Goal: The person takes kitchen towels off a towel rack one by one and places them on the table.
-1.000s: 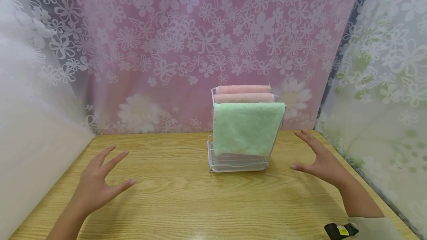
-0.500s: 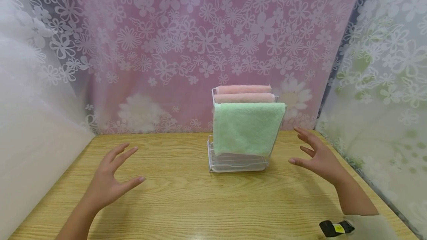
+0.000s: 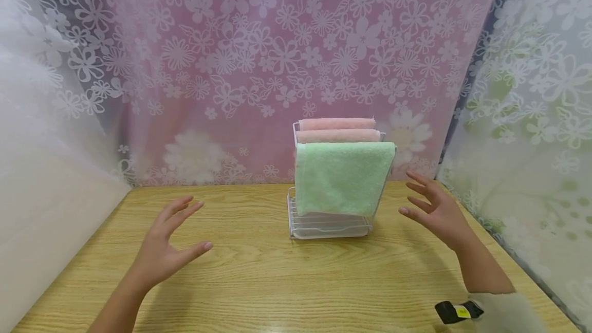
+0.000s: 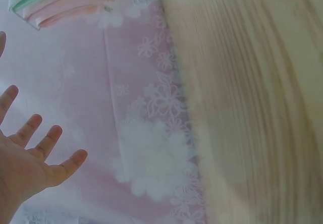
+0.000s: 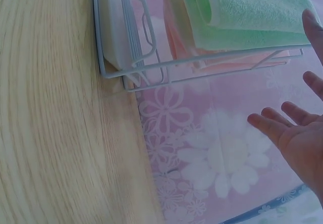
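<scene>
At the lower left of the head view, the left hand (image 3: 162,253) hangs over the tabletop (image 3: 240,287) with its fingers and thumb spread wide, holding nothing and well apart from the rack. Right of the frame's centre, the white wire rack (image 3: 330,229) stands upright on the tabletop. The green towel (image 3: 346,179) is draped over its front, its lower edge reaching down near the tray at the rack's base; just behind, the front pink towel (image 3: 337,136) and the rear pink towel (image 3: 337,124) lie over the upper bars. At the right of the frame, the right hand (image 3: 439,215) is near the rack but apart from it, fingers spread and slightly bent, gripping nothing. As a judgement, the hanging of these three looks done, with every towel supported by the rack; whether any adjusting is left cannot be told.
</scene>
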Demonstrator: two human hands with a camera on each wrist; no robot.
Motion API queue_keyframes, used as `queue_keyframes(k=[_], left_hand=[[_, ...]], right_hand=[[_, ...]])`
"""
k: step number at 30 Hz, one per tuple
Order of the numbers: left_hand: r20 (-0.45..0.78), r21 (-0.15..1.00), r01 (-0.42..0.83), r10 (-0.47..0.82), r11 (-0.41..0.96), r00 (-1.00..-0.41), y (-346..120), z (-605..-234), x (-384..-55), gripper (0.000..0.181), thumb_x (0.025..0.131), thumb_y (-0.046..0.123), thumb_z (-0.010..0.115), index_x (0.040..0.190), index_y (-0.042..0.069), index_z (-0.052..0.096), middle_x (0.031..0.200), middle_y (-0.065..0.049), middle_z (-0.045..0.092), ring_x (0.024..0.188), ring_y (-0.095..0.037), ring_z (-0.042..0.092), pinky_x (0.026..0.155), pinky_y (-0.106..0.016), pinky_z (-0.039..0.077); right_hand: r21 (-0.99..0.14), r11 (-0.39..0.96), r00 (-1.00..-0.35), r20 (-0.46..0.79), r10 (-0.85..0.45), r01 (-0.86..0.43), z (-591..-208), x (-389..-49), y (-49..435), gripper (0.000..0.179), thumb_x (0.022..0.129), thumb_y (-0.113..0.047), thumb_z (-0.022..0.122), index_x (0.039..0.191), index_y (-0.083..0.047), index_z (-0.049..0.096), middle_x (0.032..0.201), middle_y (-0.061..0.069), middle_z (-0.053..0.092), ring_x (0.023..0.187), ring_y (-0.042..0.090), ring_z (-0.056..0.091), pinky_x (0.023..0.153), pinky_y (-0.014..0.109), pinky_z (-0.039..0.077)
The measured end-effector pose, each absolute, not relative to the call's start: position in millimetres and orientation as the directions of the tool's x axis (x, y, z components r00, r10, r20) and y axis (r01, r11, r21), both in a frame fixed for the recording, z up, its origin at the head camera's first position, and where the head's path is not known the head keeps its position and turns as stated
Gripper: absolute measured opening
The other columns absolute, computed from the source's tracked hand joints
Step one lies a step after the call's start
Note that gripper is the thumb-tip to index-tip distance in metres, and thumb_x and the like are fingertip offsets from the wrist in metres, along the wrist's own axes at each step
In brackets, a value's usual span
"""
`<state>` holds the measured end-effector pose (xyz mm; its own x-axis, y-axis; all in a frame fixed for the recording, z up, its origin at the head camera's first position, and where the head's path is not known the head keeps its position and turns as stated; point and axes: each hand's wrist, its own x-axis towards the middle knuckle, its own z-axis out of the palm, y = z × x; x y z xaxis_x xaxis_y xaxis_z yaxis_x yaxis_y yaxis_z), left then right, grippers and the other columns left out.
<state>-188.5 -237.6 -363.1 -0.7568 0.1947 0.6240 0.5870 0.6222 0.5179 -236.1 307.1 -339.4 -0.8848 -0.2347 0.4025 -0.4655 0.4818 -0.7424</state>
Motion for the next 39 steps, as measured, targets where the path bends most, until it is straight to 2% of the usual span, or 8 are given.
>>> queue_keyframes(k=[2, 5, 7, 14, 28, 34, 39], left_hand=[[0.629, 0.518, 0.597, 0.200, 0.612, -0.751, -235.0, -362.9, -188.8, 0.080, 0.070, 0.015, 0.089, 0.141, 0.024, 0.053, 0.148, -0.006, 0.040, 0.133, -0.039, 0.035, 0.088, -0.071, 0.036], [0.638, 0.515, 0.614, 0.211, 0.598, -0.740, -230.5, -362.3, -189.9, 0.080, 0.070, 0.014, 0.089, 0.141, 0.023, 0.054, 0.148, -0.006, 0.040, 0.133, -0.038, 0.036, 0.088, -0.070, 0.037], [0.641, 0.513, 0.621, 0.216, 0.592, -0.736, -227.2, -361.7, -190.9, 0.080, 0.070, 0.015, 0.089, 0.141, 0.023, 0.054, 0.147, -0.005, 0.041, 0.133, -0.037, 0.036, 0.089, -0.070, 0.037], [0.638, 0.535, 0.625, 0.213, 0.569, -0.740, -216.9, -360.1, -193.6, 0.078, 0.071, 0.015, 0.088, 0.140, 0.023, 0.054, 0.145, -0.003, 0.043, 0.133, -0.034, 0.037, 0.091, -0.069, 0.037], [0.605, 0.592, 0.629, 0.238, 0.505, -0.760, -197.2, -356.4, -197.9, 0.073, 0.074, 0.017, 0.086, 0.140, 0.025, 0.055, 0.145, 0.000, 0.044, 0.133, -0.033, 0.038, 0.094, -0.069, 0.036], [0.603, 0.601, 0.644, 0.261, 0.473, -0.754, -184.1, -352.8, -202.2, 0.072, 0.076, 0.019, 0.085, 0.140, 0.025, 0.054, 0.146, 0.000, 0.043, 0.134, -0.032, 0.037, 0.096, -0.068, 0.035], [0.602, 0.603, 0.654, 0.277, 0.458, -0.749, -174.7, -350.7, -206.1, 0.070, 0.076, 0.021, 0.085, 0.139, 0.024, 0.055, 0.145, 0.000, 0.043, 0.134, -0.030, 0.037, 0.097, -0.066, 0.036]], right_hand=[[-0.750, 0.459, -0.879, 0.418, -0.229, -0.476, -339.2, -237.0, 305.9, 0.079, 0.092, -0.007, 0.068, 0.156, -0.024, 0.025, 0.157, 0.018, 0.024, 0.131, 0.028, 0.047, 0.084, 0.016, 0.050], [-0.760, 0.426, -0.871, 0.440, -0.220, -0.491, -338.3, -239.0, 304.0, 0.075, 0.093, -0.006, 0.066, 0.155, -0.023, 0.028, 0.157, 0.012, 0.026, 0.125, 0.002, 0.047, 0.085, 0.018, 0.050], [-0.766, 0.401, -0.864, 0.455, -0.214, -0.503, -337.7, -240.7, 302.9, 0.072, 0.094, -0.005, 0.065, 0.155, -0.022, 0.030, 0.156, 0.008, 0.030, 0.121, -0.005, 0.046, 0.086, 0.017, 0.050], [-0.771, 0.343, -0.843, 0.506, -0.183, -0.537, -336.1, -246.6, 296.6, 0.062, 0.095, -0.003, 0.062, 0.151, -0.016, 0.038, 0.149, -0.004, 0.041, 0.122, 0.001, 0.050, 0.087, 0.017, 0.049], [-0.775, 0.250, -0.812, 0.575, -0.101, -0.580, -322.3, -255.9, 283.1, 0.049, 0.094, -0.001, 0.062, 0.142, -0.005, 0.050, 0.136, -0.002, 0.054, 0.118, 0.009, 0.057, 0.088, 0.016, 0.048], [-0.782, 0.267, -0.820, 0.570, -0.059, -0.563, -314.7, -258.8, 278.2, 0.047, 0.095, -0.006, 0.063, 0.141, -0.005, 0.052, 0.133, 0.004, 0.056, 0.114, 0.010, 0.059, 0.086, 0.015, 0.049], [-0.796, 0.240, -0.826, 0.562, -0.047, -0.555, -310.2, -264.2, 277.0, 0.044, 0.095, -0.008, 0.064, 0.138, -0.007, 0.055, 0.128, 0.000, 0.060, 0.110, 0.010, 0.060, 0.086, 0.015, 0.050]])
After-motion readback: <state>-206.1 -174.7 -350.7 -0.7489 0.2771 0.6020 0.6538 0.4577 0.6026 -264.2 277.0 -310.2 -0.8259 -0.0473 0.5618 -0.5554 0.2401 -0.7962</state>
